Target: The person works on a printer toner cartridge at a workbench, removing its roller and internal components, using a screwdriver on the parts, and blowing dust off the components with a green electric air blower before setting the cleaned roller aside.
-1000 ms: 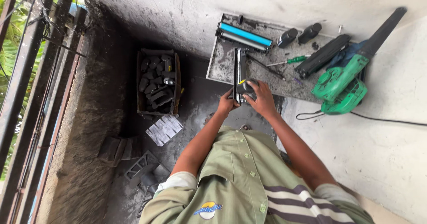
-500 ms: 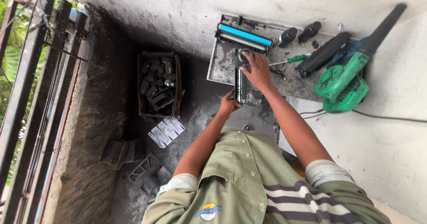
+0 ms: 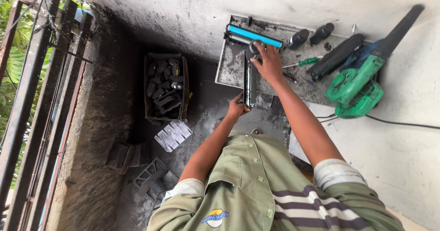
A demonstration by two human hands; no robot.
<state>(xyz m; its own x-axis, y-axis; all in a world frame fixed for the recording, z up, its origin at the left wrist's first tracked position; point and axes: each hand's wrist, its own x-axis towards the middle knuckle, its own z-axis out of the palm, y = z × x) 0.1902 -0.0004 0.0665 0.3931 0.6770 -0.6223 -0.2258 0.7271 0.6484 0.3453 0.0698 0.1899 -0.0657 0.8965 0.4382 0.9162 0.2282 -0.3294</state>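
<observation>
Sooty worktop [image 3: 229,70]: my left hand [image 3: 236,107] grips the long black cartridge [image 3: 250,79]; my right hand [image 3: 269,63] pinches its top end. Keeping it upright seems wise.

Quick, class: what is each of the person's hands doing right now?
Left hand: closed on the near end of the long black cartridge part.
Right hand: fingers spread over the part's far end, touching it; grip cannot be told.

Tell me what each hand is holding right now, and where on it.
The left hand grips the near end of a long black cartridge. The right hand rests on its far end, by a blue roller.
</observation>
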